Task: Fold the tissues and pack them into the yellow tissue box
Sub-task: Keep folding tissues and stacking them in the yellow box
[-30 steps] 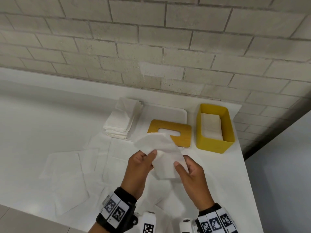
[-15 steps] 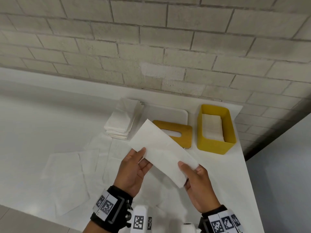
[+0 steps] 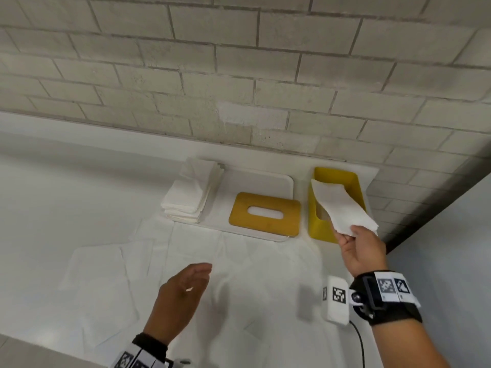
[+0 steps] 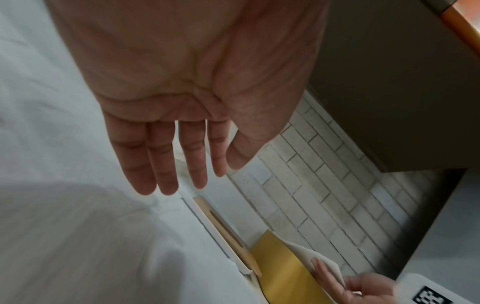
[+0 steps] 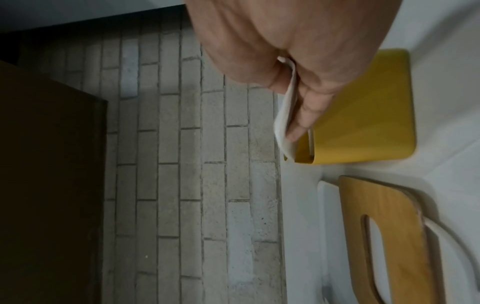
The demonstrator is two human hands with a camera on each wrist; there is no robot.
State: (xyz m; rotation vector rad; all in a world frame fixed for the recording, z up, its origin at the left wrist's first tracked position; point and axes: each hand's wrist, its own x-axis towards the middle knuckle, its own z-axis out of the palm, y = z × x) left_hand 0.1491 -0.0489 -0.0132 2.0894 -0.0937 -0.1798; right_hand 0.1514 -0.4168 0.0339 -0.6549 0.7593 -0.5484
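My right hand (image 3: pixel 353 235) pinches the near end of a folded white tissue (image 3: pixel 340 205) and holds it over the open yellow tissue box (image 3: pixel 318 229) at the table's far right. In the right wrist view thumb and fingers (image 5: pixel 301 123) clamp the tissue (image 5: pixel 283 127) just above the box (image 5: pixel 363 115). My left hand (image 3: pixel 186 285) hovers empty over flat unfolded tissues (image 3: pixel 186 251), fingers (image 4: pixel 166 164) straight. The tissue hides most of the box's inside.
A wooden lid with an oval slot (image 3: pixel 265 213) lies on a white tray (image 3: pixel 265 181) left of the box. A stack of folded tissues (image 3: pixel 191 192) sits at the tray's left. A brick wall (image 3: pixel 239 75) stands behind; the table ends just right of the box.
Both hands held the tissue at the middle before. My left hand has let go and dropped back; my right hand has carried the folded tissue right, over the yellow box.
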